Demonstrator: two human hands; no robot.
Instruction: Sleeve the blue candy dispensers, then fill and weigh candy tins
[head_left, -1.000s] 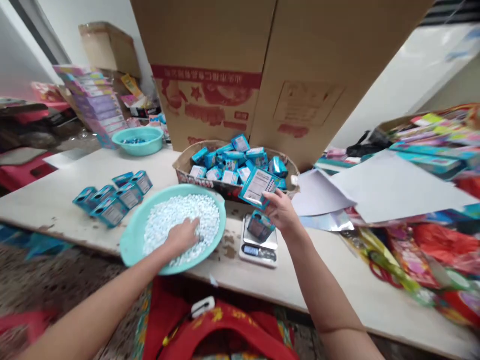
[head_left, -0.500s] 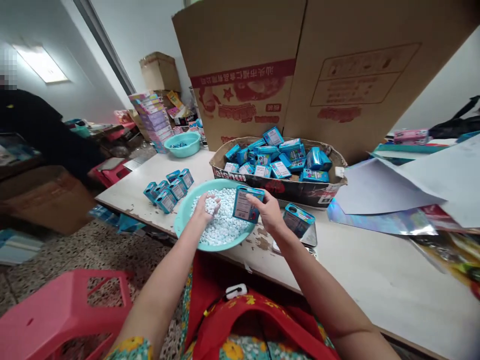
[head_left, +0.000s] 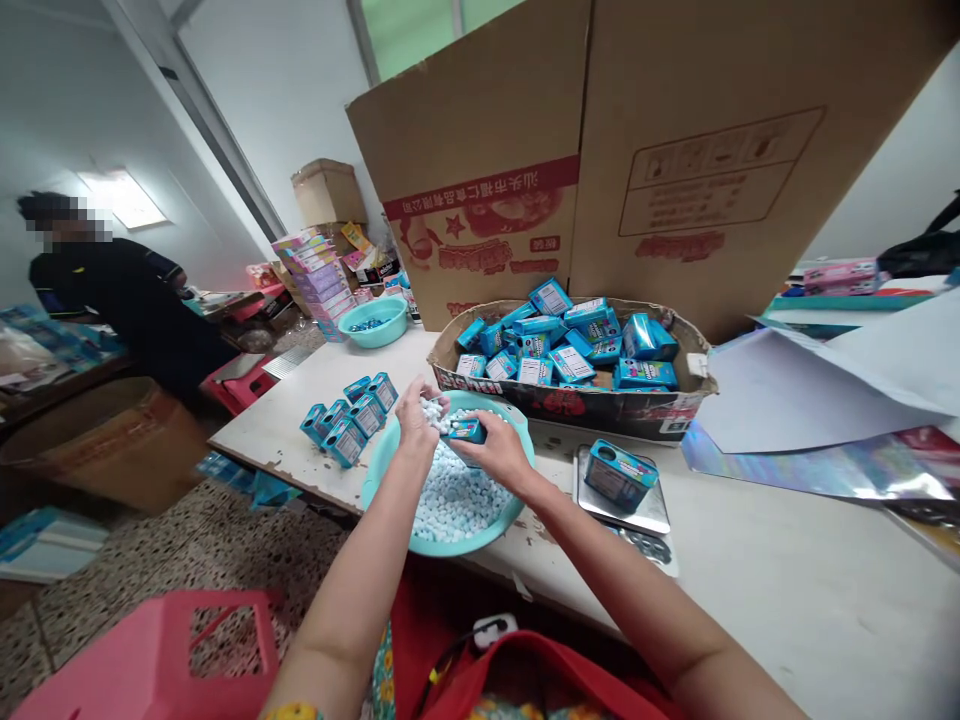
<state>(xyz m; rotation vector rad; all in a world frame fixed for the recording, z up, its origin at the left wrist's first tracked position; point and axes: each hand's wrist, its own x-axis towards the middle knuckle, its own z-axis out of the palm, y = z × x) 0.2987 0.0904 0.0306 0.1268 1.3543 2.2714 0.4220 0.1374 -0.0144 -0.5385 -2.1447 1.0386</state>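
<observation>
A round turquoise basin (head_left: 373, 490) full of small white balls (head_left: 457, 505) stands at the table's front edge. Over its far part, my left hand (head_left: 417, 420) is cupped around a heap of the white balls, close to the mouth of a small blue box (head_left: 468, 431). My right hand (head_left: 501, 455) grips that box, which is tilted toward the left palm. Another blue box (head_left: 621, 474) with a round hole in its top stands on a small digital scale (head_left: 654, 515), to the right of the basin.
Several blue boxes (head_left: 349, 420) stand grouped left of the basin. Behind it, a low carton (head_left: 562, 402) holds many more, before a tall cardboard sheet (head_left: 487, 200). Papers (head_left: 810, 390) lie right. A second basin (head_left: 375, 325), a pink stool (head_left: 150, 650) and a person (head_left: 127, 290) are left.
My left hand has lifted out of the basin with white balls. My right hand has brought the blue box left and tilted it against the left hand. The view has shifted, showing more of the scale.
</observation>
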